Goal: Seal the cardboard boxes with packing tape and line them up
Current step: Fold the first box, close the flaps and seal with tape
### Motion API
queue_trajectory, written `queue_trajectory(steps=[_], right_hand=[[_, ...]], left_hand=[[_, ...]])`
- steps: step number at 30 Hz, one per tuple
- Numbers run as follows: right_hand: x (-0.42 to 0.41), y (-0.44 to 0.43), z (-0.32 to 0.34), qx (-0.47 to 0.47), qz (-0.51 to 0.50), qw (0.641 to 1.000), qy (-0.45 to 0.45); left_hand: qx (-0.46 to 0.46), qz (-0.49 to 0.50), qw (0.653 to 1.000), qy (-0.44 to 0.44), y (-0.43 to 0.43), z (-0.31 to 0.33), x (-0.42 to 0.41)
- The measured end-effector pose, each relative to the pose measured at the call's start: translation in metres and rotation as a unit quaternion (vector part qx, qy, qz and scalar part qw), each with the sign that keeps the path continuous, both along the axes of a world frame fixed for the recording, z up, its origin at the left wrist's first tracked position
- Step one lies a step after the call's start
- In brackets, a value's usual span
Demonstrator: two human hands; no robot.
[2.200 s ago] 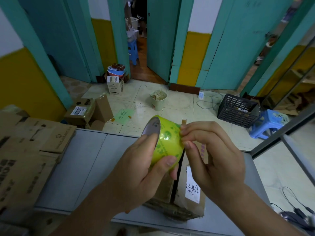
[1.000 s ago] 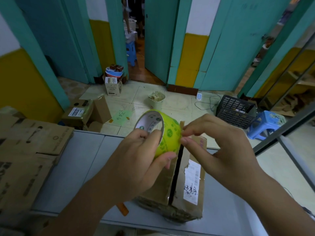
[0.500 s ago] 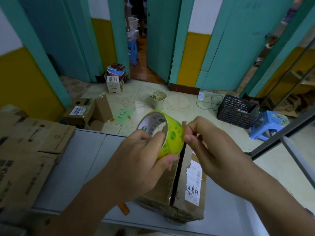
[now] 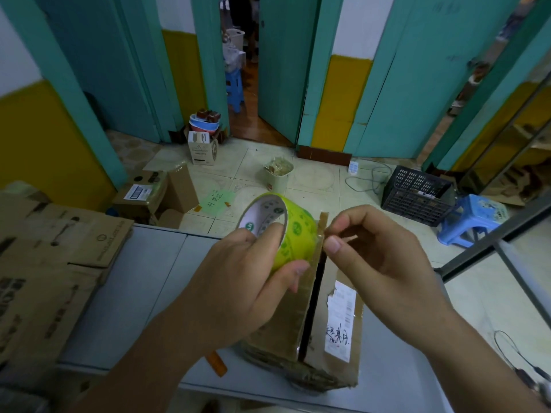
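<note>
My left hand (image 4: pixel 238 281) grips a yellow-green roll of packing tape (image 4: pixel 295 231), fingers through its white core and thumb under its outer face. My right hand (image 4: pixel 375 257) pinches at the brown tab on the roll's right edge with thumb and forefinger. Both hands hover above a worn cardboard box (image 4: pixel 334 332) lying on the grey table (image 4: pixel 134 293). The box's top flaps show a dark open seam down the middle and a torn white label on the right flap.
Flattened cardboard boxes (image 4: pixel 44 263) are stacked at the table's left. On the tiled floor beyond lie brown boxes (image 4: pixel 155 195), a small bin (image 4: pixel 278 174), a black crate (image 4: pixel 417 195) and a blue stool (image 4: pixel 474 219). A cable (image 4: pixel 512 350) lies at the right.
The roll has turned so its white core faces me more. My right thumb and forefinger have shifted to the brown tab at the roll's edge. The box has not moved.
</note>
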State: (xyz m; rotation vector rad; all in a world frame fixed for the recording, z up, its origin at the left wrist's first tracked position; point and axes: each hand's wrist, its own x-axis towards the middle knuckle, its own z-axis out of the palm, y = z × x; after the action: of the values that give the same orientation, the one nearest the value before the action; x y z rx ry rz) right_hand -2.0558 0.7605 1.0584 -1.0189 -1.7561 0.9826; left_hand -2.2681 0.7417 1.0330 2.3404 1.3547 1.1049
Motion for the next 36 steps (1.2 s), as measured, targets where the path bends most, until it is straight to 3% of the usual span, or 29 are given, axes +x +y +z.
queue_trajectory(steps=[4,10,14,17,19,22,25,29,36], right_hand=[[-0.006,-0.004,-0.004,0.086,-0.06,0.994,0.018],[-0.013,-0.007,-0.014,0.134,-0.127,0.982,0.034],[-0.019,-0.006,-0.016,0.062,-0.125,0.989,0.045],[-0.017,-0.001,-0.014,-0.078,-0.093,0.986,0.111],[-0.014,0.002,-0.011,-0.142,-0.075,0.977,0.139],[-0.014,0.001,-0.011,-0.165,-0.049,0.974,0.147],[-0.016,-0.004,-0.014,-0.15,-0.032,0.976,0.155],[-0.015,-0.008,-0.015,-0.116,-0.01,0.984,0.138],[-0.011,-0.003,-0.02,-0.054,-0.051,0.989,0.13]], left_hand=[[0.009,-0.003,1.0,0.006,0.0,0.0,0.002],[0.01,0.002,1.0,0.009,0.002,-0.004,0.003],[0.035,0.026,0.996,0.074,0.003,-0.006,0.008],[0.08,0.057,0.985,0.144,0.002,-0.008,0.015],[0.105,0.076,0.98,0.15,0.003,-0.009,0.021],[0.109,0.101,0.978,0.146,0.004,-0.011,0.025],[0.045,0.105,0.983,0.144,0.005,-0.018,0.021],[-0.11,0.076,0.987,0.094,0.009,-0.026,0.012],[-0.181,-0.016,0.983,-0.039,0.011,-0.031,0.003]])
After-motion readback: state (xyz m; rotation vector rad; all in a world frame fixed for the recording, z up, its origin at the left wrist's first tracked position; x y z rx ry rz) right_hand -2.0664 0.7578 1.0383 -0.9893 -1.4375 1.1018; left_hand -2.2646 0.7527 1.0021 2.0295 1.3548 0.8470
